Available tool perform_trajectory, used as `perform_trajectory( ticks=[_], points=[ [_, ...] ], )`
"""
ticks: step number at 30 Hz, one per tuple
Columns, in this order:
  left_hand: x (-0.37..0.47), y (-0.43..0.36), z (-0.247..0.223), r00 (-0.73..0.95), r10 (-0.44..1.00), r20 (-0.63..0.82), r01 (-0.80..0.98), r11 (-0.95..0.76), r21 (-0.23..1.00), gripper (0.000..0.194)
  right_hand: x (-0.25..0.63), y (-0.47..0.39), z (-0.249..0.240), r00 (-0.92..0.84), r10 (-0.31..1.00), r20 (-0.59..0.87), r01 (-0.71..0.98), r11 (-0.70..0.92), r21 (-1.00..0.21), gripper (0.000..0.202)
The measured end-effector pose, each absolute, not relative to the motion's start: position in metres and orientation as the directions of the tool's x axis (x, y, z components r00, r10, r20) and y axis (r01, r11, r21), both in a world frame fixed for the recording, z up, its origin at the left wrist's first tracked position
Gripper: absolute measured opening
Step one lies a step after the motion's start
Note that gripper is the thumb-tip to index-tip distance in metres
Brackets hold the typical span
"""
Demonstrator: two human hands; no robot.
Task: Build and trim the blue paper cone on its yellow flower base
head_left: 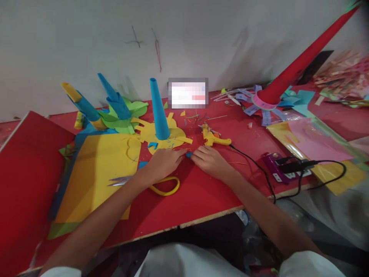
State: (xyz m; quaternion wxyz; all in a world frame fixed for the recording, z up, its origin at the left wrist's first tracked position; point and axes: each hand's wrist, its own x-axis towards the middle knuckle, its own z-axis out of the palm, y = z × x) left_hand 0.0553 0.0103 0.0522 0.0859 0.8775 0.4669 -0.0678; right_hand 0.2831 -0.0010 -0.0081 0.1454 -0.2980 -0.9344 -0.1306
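Note:
My left hand (165, 163) and my right hand (209, 159) meet near the middle of the red table, fingers closed. Between their fingertips shows a small piece of blue paper (188, 154), pinched from both sides. Just beyond stands a blue paper cone (160, 111) on a yellow paper flower shape (178, 134). A cut blue scrap (152, 145) lies on that flower. Under my left wrist rest scissors (165, 188) with yellow handles, their blades over yellow paper. A yellow glue gun (215, 138) lies beyond my right hand.
Yellow paper sheets (100, 165) and a raised red board (31, 184) occupy the left. Blue and green paper flowers (122, 111) stand behind. At right are a purple power box (278, 167) with cables, a tall red cone (305, 57) and pink paper (319, 138).

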Motion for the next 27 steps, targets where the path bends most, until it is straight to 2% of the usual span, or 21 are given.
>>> perform_trajectory(
  ticks=[6, 9, 11, 13, 16, 18, 20, 24, 27],
  points=[
    [0.053, 0.014, 0.05, 0.487, 0.851, -0.195, 0.871, -0.491, 0.035, 0.044, 0.283, -0.001, -0.01, -0.781, 0.521, 0.343, 0.594, 0.79, 0.152, 0.025],
    [0.052, 0.016, 0.048, 0.472, 0.859, -0.198, 0.878, -0.478, 0.016, 0.043, 0.284, 0.0, -0.008, -0.758, 0.527, 0.385, 0.6, 0.794, 0.094, 0.024],
    [0.051, 0.016, 0.047, 0.463, 0.867, -0.185, 0.883, -0.468, 0.018, 0.041, 0.285, 0.001, -0.006, -0.693, 0.555, 0.46, 0.615, 0.788, -0.023, 0.023],
    [0.05, 0.017, 0.047, 0.447, 0.884, -0.139, 0.895, -0.443, 0.057, 0.039, 0.287, 0.002, -0.004, -0.55, 0.621, 0.558, 0.622, 0.751, -0.223, 0.019],
    [0.049, 0.018, 0.046, 0.407, 0.913, -0.002, 0.884, -0.394, 0.253, 0.031, 0.29, 0.003, -0.002, -0.257, 0.756, 0.603, 0.539, 0.629, -0.56, 0.011],
    [0.05, 0.019, 0.044, 0.394, 0.913, 0.102, 0.799, -0.395, 0.453, 0.021, 0.29, 0.003, -0.002, -0.092, 0.839, 0.536, 0.429, 0.519, -0.739, 0.01],
    [0.054, 0.017, 0.041, 0.392, 0.901, 0.185, 0.661, -0.416, 0.625, 0.01, 0.287, 0.004, -0.002, 0.028, 0.9, 0.435, 0.297, 0.408, -0.863, 0.011],
    [0.069, 0.007, 0.038, 0.33, 0.915, 0.23, 0.434, -0.364, 0.824, 0.01, 0.278, 0.006, -0.004, 0.14, 0.944, 0.298, 0.082, 0.289, -0.954, 0.012],
    [0.081, 0.0, 0.039, 0.25, 0.95, 0.188, 0.311, -0.262, 0.914, 0.013, 0.273, 0.005, -0.005, 0.152, 0.946, 0.286, 0.055, 0.28, -0.958, 0.014]
  ],
)
